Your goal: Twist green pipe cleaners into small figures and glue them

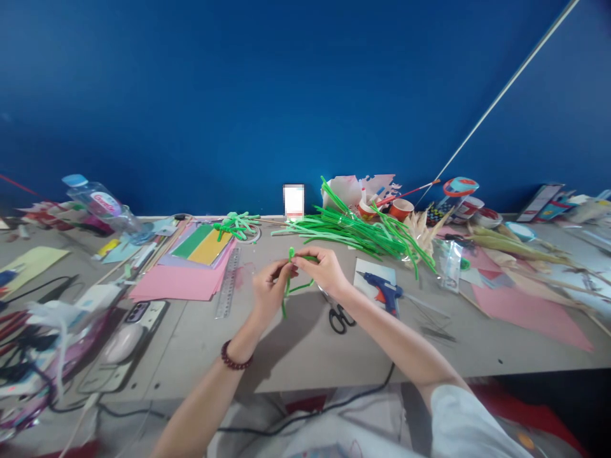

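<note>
Two hands (270, 284) (325, 270), pinched closed, holding green pipe cleaner (287, 291)

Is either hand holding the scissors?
No: the scissors lie on the table; the left hand and right hand hold green pipe cleaners.

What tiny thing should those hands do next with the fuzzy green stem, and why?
Maybe give the fuzzy green stem a small twist: the left hand and right hand both pinch it near its top, while bent lengths stick out below.
</note>
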Motion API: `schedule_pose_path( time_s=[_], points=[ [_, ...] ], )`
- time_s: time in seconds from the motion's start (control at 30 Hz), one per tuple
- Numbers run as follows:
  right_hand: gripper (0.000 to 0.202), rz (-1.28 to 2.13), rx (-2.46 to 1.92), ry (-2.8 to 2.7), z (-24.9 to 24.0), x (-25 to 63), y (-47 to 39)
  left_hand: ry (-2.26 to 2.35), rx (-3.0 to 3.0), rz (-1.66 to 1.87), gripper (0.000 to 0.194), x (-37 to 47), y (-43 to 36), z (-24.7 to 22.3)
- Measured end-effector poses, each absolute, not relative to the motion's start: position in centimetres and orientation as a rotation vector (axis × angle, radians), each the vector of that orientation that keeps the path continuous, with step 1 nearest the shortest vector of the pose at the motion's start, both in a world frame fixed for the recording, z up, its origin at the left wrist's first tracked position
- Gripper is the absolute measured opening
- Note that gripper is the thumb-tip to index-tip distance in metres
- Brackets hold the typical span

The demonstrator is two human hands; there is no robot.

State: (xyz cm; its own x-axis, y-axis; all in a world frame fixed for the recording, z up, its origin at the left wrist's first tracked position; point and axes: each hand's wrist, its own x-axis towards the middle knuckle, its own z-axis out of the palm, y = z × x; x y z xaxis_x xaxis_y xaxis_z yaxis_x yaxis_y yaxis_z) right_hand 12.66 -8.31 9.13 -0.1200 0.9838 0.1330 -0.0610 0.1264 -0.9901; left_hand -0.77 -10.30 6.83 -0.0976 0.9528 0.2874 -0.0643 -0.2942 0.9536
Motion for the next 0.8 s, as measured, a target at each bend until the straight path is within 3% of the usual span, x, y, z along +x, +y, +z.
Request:
schedule_pose_path(
  time_s=[0.17, 0.43, 0.8],
  points=[
    [0.017, 1.231, -0.914, -1.324, 8.9, 12.2, -8.7, 0.957, 1.163, 1.499, 0.022, -1.0, -10.3, 6.9],
    [0.032, 1.597, -0.717, -1.273, 9.5, 12.1, -9.6, 0.503, 0.764, 1.033, 0.025, -1.8, -9.7, 6.6],
    [0.033, 1.403, -0.805, -1.298, 9.5, 12.2, -9.1, 0.781, 1.078, 1.347, 0.032, -1.8, -9.8, 7.0]
  ],
)
